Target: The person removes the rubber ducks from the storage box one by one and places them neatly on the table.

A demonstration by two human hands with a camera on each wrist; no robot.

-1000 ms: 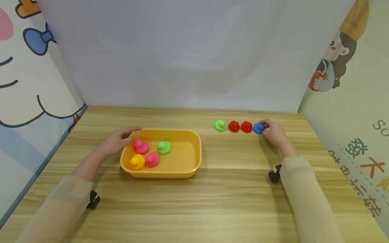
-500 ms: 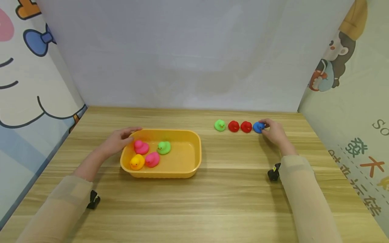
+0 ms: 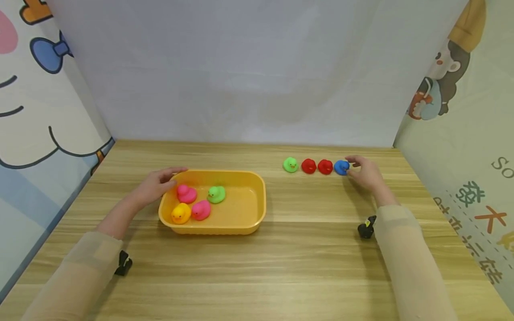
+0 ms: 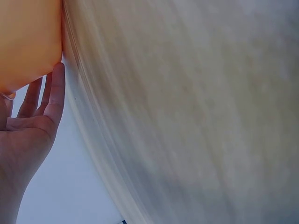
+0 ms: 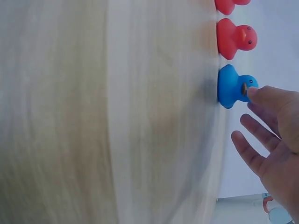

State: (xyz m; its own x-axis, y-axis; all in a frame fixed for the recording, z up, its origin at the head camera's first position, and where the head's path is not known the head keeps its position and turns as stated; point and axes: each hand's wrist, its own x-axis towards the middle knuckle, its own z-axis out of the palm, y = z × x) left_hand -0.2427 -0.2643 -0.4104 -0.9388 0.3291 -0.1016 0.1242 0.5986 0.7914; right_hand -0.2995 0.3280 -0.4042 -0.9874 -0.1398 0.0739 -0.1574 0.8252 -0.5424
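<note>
At the left, a yellow-orange plastic basin holds two pink toy ducks, a yellow duck and a green duck. My left hand rests at its back left corner, fingers nearly straight against the wall in the left wrist view. Along the table's back right, a second green duck, two red ducks and a blue duck stand in a row. My right hand is beside the blue duck, fingers spread; the thumb is at its beak in the right wrist view.
The wooden table ends at a pale back curtain. Printed cloths hang at both sides. A black strap piece shows by the left sleeve, another black piece by the right sleeve.
The right fingers have loosened from the blue duck and drawn slightly to the right. The blue duck stays at the end of the row. The left hand and basin have not moved.
</note>
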